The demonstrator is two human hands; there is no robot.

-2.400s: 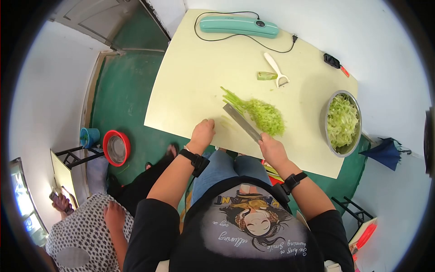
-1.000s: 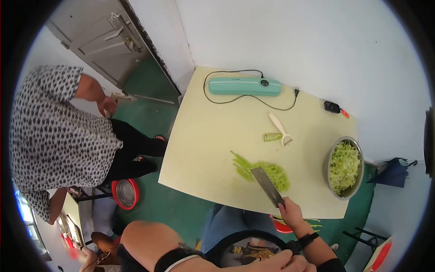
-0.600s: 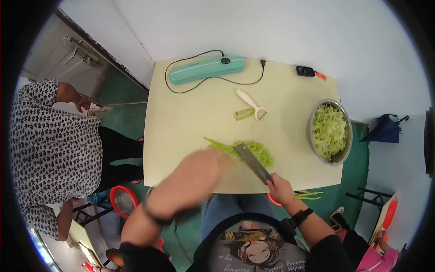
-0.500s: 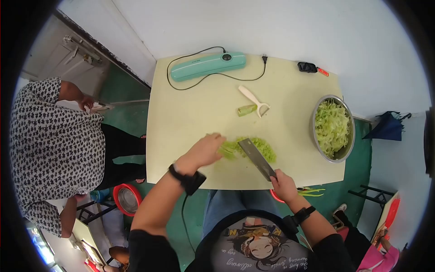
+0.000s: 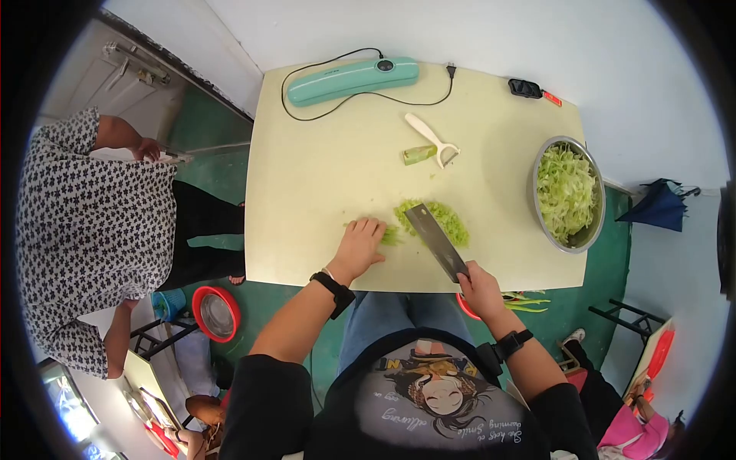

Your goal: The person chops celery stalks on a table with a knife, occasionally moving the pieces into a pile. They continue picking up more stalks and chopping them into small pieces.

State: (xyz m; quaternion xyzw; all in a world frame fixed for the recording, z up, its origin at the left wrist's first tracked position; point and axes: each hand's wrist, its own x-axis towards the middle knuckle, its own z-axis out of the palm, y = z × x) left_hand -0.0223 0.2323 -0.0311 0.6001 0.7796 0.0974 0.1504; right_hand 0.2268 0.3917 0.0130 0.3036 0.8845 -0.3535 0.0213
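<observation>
My right hand (image 5: 481, 287) is wrapped round the handle of a kitchen cleaver (image 5: 437, 241). Its broad blade rests flat-looking against a heap of finely chopped light-green vegetable (image 5: 450, 220), on the right half of the cutting spot. To the left, my left hand (image 5: 359, 247) presses down over a small bunch of green vegetable strips (image 5: 391, 234), whose ends stick out toward the blade. The fingers cover most of that bunch, with the thumb a little apart. Farther up the table lie a white peeler (image 5: 424, 129) and a short green vegetable piece (image 5: 418, 155).
A steel bowl (image 5: 538, 211) of shredded greens stands at the table's right edge. Along the back lie a teal corded device (image 5: 345, 83) and a black object (image 5: 525, 88). A person in a patterned shirt (image 5: 100, 215) stands left; a red basin (image 5: 234, 310) is on the floor.
My left hand, blurred before, now rests lower on the table over the strips. The cleaver keeps almost the same place beside the chopped heap. The whole table sits higher in view.
</observation>
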